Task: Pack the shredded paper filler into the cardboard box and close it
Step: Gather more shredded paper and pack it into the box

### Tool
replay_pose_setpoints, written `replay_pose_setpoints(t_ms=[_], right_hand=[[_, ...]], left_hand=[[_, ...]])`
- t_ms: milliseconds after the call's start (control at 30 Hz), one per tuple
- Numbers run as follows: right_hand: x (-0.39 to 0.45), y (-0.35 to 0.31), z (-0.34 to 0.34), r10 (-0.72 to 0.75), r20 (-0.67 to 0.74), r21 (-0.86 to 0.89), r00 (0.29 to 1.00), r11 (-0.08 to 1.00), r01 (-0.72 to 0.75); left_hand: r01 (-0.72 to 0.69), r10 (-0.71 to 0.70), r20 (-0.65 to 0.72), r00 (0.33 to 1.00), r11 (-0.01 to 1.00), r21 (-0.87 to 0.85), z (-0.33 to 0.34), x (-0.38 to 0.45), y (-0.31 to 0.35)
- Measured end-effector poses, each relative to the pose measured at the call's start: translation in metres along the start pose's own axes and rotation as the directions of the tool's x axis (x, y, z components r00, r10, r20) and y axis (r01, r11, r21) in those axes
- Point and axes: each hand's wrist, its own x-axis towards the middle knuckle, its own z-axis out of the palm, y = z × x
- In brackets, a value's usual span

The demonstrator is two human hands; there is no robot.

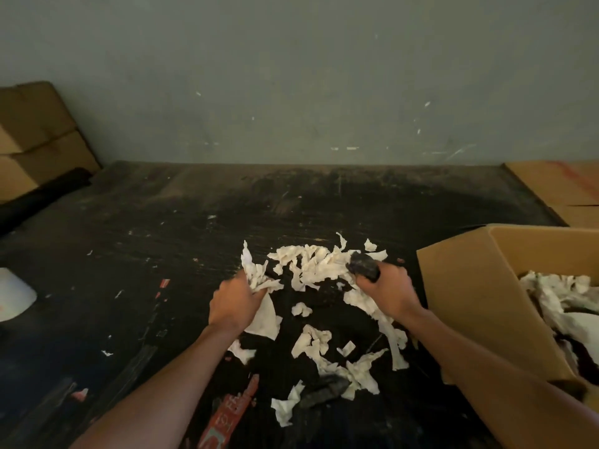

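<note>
Dark, scuffed bench (162,254) bearing scattered shredded paper filler (316,265) at centre. Left hand (235,303) and right hand (387,288) each close on a clump of filler: gathering step. Next, both loads go right into the open, part-filled cardboard box (470,293).

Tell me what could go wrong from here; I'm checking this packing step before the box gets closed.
1. The left hand and right hand each grip only part of the shredded paper; loose scraps may drop on the way to the cardboard box.
2. The right hand also clutches a dark piece, which could end up packed with the filler.
3. Many scraps lie spread over the dark table and could get left behind.
</note>
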Motion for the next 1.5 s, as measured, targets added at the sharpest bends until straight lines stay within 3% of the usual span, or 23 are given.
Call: replay_pose_setpoints(t_ms=[133, 367, 633, 967, 1167, 1300, 1500], right_hand=[[-0.025, -0.029, -0.043, -0.063, -0.092, -0.057, 0.994, 0.997, 0.058], [-0.088, -0.042, -0.105, -0.113, -0.133, -0.024, 0.985, 0.994, 0.11], [-0.152, -0.016, -0.178, -0.046, -0.27, -0.118, 0.962, 0.993, 0.015], [-0.184, 0.043, -0.285, 0.02, -0.381, -0.148, 0.924, 0.985, -0.082], [-0.177, 0.111, -0.345, 0.056, -0.348, -0.145, 0.936, 0.983, -0.113], [-0.157, 0.163, -0.369, 0.059, -0.246, -0.161, 0.967, 0.982, -0.101], [-0.107, 0.234, -0.382, 0.121, -0.09, -0.227, 0.989, 0.964, -0.138]], left_hand=[[-0.042, 0.037, -0.094, 0.995, 0.998, -0.051, -0.035, -0.033, 0.018], [-0.124, 0.102, -0.231, 0.968, 0.989, -0.081, -0.074, -0.107, 0.041], [-0.264, 0.217, -0.259, 0.941, 0.951, -0.162, -0.083, -0.162, 0.11], [-0.454, 0.385, -0.281, 0.879, 0.856, -0.246, -0.054, -0.186, 0.248], [-0.495, 0.435, -0.242, 0.867, 0.807, -0.322, 0.0, -0.185, 0.348], [-0.436, 0.397, -0.18, 0.9, 0.829, -0.351, 0.053, -0.174, 0.408], [-0.339, 0.363, 0.057, 0.93, 0.908, -0.245, 0.127, -0.158, 0.462]])
